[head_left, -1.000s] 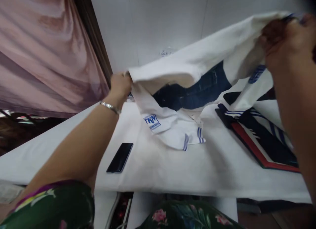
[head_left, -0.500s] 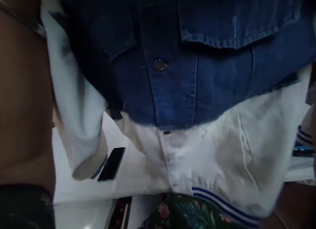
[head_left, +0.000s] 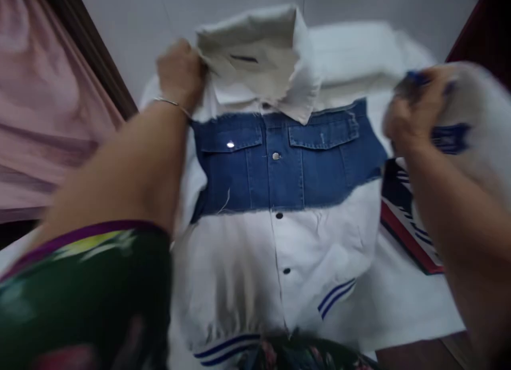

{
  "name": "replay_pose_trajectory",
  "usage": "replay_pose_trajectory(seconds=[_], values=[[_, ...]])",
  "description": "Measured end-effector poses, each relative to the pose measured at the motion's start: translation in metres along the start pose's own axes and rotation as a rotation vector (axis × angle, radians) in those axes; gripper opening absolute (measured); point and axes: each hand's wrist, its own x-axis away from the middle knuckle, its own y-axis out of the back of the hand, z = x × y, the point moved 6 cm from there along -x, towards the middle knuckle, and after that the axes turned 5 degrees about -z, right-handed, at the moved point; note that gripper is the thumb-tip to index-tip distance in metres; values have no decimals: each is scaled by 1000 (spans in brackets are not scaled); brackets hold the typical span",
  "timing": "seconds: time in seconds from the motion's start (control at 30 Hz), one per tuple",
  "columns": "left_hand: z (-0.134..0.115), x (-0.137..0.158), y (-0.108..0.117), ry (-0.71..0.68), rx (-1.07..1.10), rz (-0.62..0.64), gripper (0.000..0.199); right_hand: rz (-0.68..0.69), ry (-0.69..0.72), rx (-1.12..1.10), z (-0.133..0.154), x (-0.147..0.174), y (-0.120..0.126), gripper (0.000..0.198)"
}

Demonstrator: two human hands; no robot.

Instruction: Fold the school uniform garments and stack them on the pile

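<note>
A white jacket point(head_left: 315, 242) with a blue denim band across the chest is spread out before me, its collar at the top and its front buttoned. My left hand point(head_left: 181, 72) is closed on the jacket by the left side of the collar. On the other side, my right hand point(head_left: 419, 106) grips white cloth with blue patches at the jacket's sleeve, smeared by motion. Blue double stripes mark the hem at the bottom and a cuff lying over the lower front.
Beneath the jacket's right side lies a flat navy, white and red item point(head_left: 413, 221) on a white surface point(head_left: 415, 311). A pink curtain-like cloth point(head_left: 51, 93) hangs at the left. Behind the jacket is a pale wall point(head_left: 239, 0).
The jacket, earlier close up and filling the view, now shows whole with its collar. Both hands have come into view, holding it. The phone seen earlier on the white surface is out of sight.
</note>
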Motion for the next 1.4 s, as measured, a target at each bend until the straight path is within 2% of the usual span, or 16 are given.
replay_pose_trajectory(seconds=[0.07, 0.13, 0.17, 0.27, 0.33, 0.37, 0.43, 0.5, 0.6, 0.73, 0.9, 1.0, 1.07, 1.17, 1.27, 1.4], values=[[-30, 25, -39, 51, 58, 169, 44, 19, -88, 164, -5, 22, -26, 68], [-71, 75, -72, -30, 147, 290, 45, 163, -189, 239, -20, 58, -60, 82], [-91, 107, -86, -97, 197, 355, 43, 225, -182, 246, -27, 80, -74, 84], [-141, 226, -113, -329, 356, 586, 40, 644, -30, 285, -52, 171, -110, 70], [-151, 301, -122, -396, 449, 752, 44, 872, 67, 328, -71, 237, -116, 62], [-147, 329, -125, -371, 476, 812, 47, 947, 98, 372, -80, 265, -115, 60], [-125, 363, -130, -257, 458, 856, 49, 1019, 131, 480, -96, 306, -108, 57], [-97, 372, -135, -139, 389, 833, 49, 1013, 187, 559, -102, 326, -102, 54], [-61, 364, -145, 4, 244, 802, 51, 964, 278, 600, -103, 331, -100, 53], [-24, 347, -163, 246, 112, 879, 41, 937, 321, 591, -106, 329, -102, 52], [36, 290, -171, 422, -7, 804, 34, 923, 332, 586, -108, 331, -100, 52], [63, 252, -173, 438, -32, 728, 30, 937, 332, 603, -109, 331, -101, 53], [64, 242, -175, 415, -19, 700, 29, 943, 332, 611, -109, 331, -101, 53], [43, 255, -176, 358, 14, 686, 32, 944, 340, 603, -111, 331, -102, 54], [9, 291, -172, 280, 79, 705, 36, 946, 347, 593, -111, 330, -103, 54], [-27, 350, -150, 242, 174, 775, 33, 962, 332, 596, -109, 329, -103, 54]])
